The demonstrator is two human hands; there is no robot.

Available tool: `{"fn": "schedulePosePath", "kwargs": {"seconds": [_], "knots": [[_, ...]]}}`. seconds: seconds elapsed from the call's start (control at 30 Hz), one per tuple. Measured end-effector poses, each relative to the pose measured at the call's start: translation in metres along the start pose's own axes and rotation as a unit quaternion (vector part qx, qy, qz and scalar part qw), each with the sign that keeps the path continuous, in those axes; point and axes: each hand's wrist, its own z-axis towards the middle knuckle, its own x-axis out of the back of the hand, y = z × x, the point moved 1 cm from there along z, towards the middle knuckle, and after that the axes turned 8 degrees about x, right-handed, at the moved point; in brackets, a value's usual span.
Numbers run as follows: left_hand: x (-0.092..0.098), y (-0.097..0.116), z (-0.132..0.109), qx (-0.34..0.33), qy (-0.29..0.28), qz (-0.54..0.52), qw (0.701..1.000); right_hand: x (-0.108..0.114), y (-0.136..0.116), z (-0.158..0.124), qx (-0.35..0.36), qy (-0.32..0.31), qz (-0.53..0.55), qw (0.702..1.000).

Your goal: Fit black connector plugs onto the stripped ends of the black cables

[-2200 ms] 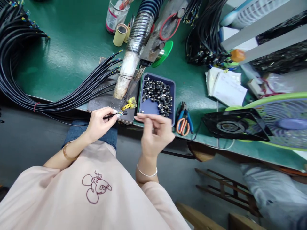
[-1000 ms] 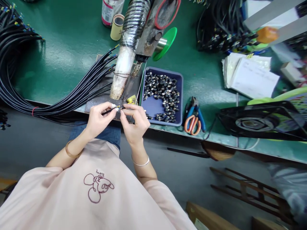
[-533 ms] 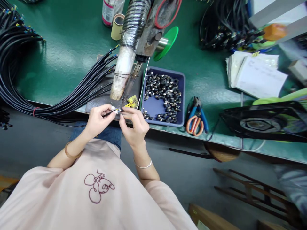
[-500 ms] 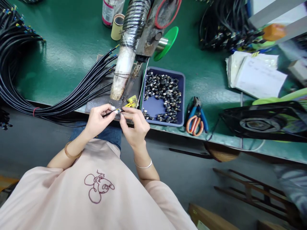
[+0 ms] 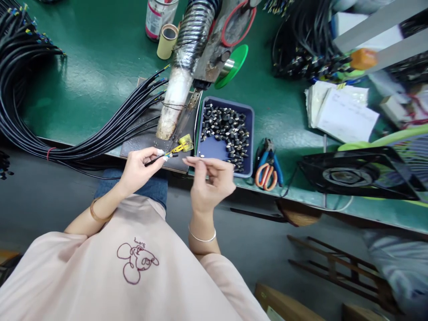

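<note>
My left hand (image 5: pixel 140 171) pinches a black cable (image 5: pixel 152 161) close to its stripped end, in front of the dark work plate (image 5: pixel 133 145). Coloured wires and a small black connector (image 5: pixel 173 155) show just beyond the fingertips, which wear white covers. To the right, my right hand (image 5: pixel 214 180) is apart from the cable, fingers stretched leftward over the front left corner of a blue bin (image 5: pixel 252 138); nothing shows in it. Small black connectors (image 5: pixel 227 122) with metal pins lie in the bin. Behind the cable end sits a yellow piece (image 5: pixel 185 142) below the soldering iron (image 5: pixel 187 109).
A bundle of black cables (image 5: pixel 83 145) lies left. Above the plate hangs a wrapped duct (image 5: pixel 174 89). A solder spool (image 5: pixel 234 67), pliers (image 5: pixel 269 167), papers (image 5: pixel 347 116) and a black fan (image 5: pixel 354 174) are to the right. A cardboard tube (image 5: pixel 167 42) stands behind.
My right hand has let go at the cable end and moved right, towards the bin. My left hand keeps hold of the cable in nearly the same place. The view has shifted slightly.
</note>
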Motion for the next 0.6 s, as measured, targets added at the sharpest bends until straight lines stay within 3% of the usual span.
{"fn": "schedulePosePath", "kwargs": {"seconds": [0.1,0.2,0.6], "knots": [[0.000,0.002,0.000,-0.008,-0.006,0.006,1.000,-0.007,0.002,-0.003,0.107,-0.071,-0.072,0.989],[0.000,0.004,0.000,-0.017,-0.010,0.019,1.000,-0.014,0.004,-0.004,0.159,-0.085,-0.094,0.979],[-0.003,0.005,0.003,0.006,-0.019,0.028,0.999,-0.020,0.009,-0.002,0.125,-0.079,-0.063,0.987]]}}
